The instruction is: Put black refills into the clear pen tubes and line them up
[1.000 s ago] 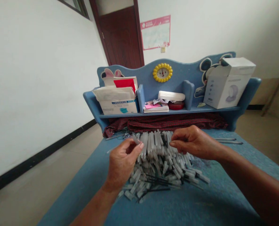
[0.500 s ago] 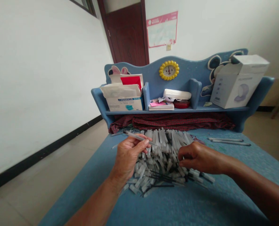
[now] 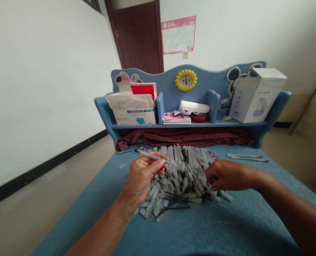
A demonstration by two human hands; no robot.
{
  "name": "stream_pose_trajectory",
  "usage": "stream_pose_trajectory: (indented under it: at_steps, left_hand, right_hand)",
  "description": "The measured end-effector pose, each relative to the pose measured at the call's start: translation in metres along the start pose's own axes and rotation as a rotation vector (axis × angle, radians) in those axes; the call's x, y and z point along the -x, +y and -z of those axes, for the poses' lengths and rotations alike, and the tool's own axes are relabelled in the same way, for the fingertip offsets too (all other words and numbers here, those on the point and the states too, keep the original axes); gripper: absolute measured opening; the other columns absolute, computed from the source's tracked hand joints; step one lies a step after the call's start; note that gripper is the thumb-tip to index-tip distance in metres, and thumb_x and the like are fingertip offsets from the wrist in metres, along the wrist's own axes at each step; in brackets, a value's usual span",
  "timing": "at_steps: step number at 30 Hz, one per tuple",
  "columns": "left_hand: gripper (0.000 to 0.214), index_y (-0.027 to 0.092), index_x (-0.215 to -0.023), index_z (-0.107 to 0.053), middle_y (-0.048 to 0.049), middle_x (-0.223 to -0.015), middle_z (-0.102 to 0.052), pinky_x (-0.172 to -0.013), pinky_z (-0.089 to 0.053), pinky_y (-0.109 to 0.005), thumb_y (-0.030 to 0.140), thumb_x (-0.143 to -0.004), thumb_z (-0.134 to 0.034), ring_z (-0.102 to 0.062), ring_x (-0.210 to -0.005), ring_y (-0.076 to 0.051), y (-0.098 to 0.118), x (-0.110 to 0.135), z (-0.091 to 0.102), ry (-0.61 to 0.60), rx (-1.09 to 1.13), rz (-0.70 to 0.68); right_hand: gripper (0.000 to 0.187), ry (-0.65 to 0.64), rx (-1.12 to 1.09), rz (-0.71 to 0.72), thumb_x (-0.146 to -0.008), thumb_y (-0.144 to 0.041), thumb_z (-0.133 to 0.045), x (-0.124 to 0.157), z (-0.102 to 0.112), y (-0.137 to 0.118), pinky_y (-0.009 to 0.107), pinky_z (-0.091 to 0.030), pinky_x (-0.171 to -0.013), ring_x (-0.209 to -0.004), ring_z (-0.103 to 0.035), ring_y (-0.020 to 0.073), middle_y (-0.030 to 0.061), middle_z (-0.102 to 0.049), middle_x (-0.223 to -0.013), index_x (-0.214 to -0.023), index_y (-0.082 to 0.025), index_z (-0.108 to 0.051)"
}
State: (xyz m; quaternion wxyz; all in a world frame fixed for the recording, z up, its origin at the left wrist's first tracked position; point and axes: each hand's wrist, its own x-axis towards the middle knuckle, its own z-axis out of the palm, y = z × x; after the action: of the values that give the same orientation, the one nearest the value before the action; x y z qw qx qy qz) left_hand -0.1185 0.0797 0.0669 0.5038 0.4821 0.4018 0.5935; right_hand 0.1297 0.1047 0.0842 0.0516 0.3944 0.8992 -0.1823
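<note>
Blue desk [image 3: 200, 227]: loose pile [image 3: 178, 177] could slide if bumped. Left hand [image 3: 142, 174] pinches tube [image 3: 149, 155]; right hand [image 3: 226, 175] curled, contents unclear.

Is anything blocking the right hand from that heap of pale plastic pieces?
No, nothing visible. The right hand is by the right side of the heap; whether it touches the pieces, I can't tell. The thin pen in the left hand is toward the heap's left, not between them.

A mask box [image 3: 131, 115] sits left of the yellow-rimmed clock [image 3: 186, 80], a white carton [image 3: 250, 101] right of it. Below the clock lies a checked cloth [image 3: 184, 136].
</note>
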Motion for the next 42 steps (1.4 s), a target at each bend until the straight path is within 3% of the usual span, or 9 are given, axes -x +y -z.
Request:
stream_pose_trajectory:
  at_steps: [7, 13, 21, 26, 30, 33, 42]
  left_hand:
    - [0.012, 0.012, -0.078, -0.065, -0.0055, -0.08, -0.07, -0.054, -0.048, -0.02, 0.016, -0.069, -0.071, -0.061, -0.063, -0.012, 0.002, -0.002, -0.001, 0.008, 0.013, 0.024]
    - [0.013, 0.012, -0.077, -0.065, -0.006, -0.082, -0.07, -0.054, -0.048, -0.02, 0.016, -0.067, -0.071, -0.062, -0.063, -0.013, 0.003, -0.002, -0.002, 0.007, 0.046, 0.043]
    - [0.013, 0.012, -0.077, -0.064, -0.0057, -0.079, -0.07, -0.054, -0.049, -0.02, 0.015, -0.067, -0.072, -0.063, -0.063, -0.013, 0.004, 0.0, -0.002, -0.001, 0.079, 0.058]
    - [0.013, 0.013, -0.078, -0.064, -0.006, -0.079, -0.071, -0.054, -0.049, -0.02, 0.014, -0.067, -0.072, -0.063, -0.062, -0.012, 0.003, 0.004, -0.003, -0.036, 0.15, 0.101]
    - [0.013, 0.013, -0.078, -0.063, -0.0066, -0.08, -0.07, -0.053, -0.049, -0.019, 0.014, -0.068, -0.072, -0.062, -0.062, -0.012, 0.001, 0.007, -0.004, -0.087, 0.192, 0.137]
    - [0.014, 0.012, -0.078, -0.063, -0.0072, -0.08, -0.07, -0.052, -0.049, -0.018, 0.015, -0.068, -0.073, -0.062, -0.061, -0.011, -0.001, 0.009, -0.005, -0.099, 0.213, 0.151]
    - [0.018, 0.012, -0.077, -0.062, -0.0064, -0.077, -0.07, -0.052, -0.049, -0.019, 0.015, -0.064, -0.074, -0.062, -0.059, -0.012, 0.002, 0.006, -0.002, -0.028, 0.238, 0.162]
  right_hand:
    - [0.016, -0.05, 0.183, -0.203, -0.063, -0.021, -0.061, 0.022, -0.013, 0.007, 0.025, -0.033, -0.052, -0.065, -0.061, 0.0197, 0.0067, -0.069, -0.07, -0.074, -0.017, -0.071]
    - [0.018, 0.022, 0.218, -0.278, -0.065, -0.019, -0.056, 0.032, -0.038, 0.01, 0.029, -0.036, -0.054, -0.066, -0.063, 0.025, 0.0134, -0.069, -0.072, -0.072, -0.015, -0.072]
    - [0.015, 0.073, 0.09, -0.227, -0.063, -0.011, -0.052, 0.037, -0.04, 0.023, 0.024, -0.026, -0.049, -0.053, -0.052, 0.0139, 0.0038, -0.062, -0.059, -0.061, -0.017, -0.066]
    - [0.012, 0.226, -0.048, -0.16, -0.075, -0.02, -0.053, 0.04, -0.023, 0.004, 0.023, -0.026, -0.049, -0.051, -0.043, 0.0093, -0.0014, -0.055, -0.057, -0.065, -0.017, -0.06]
    - [0.019, 0.361, -0.183, -0.052, -0.08, -0.024, -0.051, 0.026, -0.012, -0.024, 0.021, -0.025, -0.047, -0.05, -0.037, 0.007, -0.0051, -0.043, -0.053, -0.062, -0.017, -0.051]
    - [0.017, 0.445, -0.251, -0.023, -0.079, -0.023, -0.052, 0.007, -0.009, -0.037, 0.02, -0.025, -0.047, -0.051, -0.037, 0.0071, -0.0051, -0.043, -0.054, -0.063, -0.016, -0.052]
    - [0.012, 0.472, -0.382, 0.071, -0.076, -0.022, -0.054, -0.023, -0.013, -0.034, 0.018, -0.024, -0.044, -0.049, -0.036, 0.0067, -0.0052, -0.043, -0.053, -0.065, -0.016, -0.054]
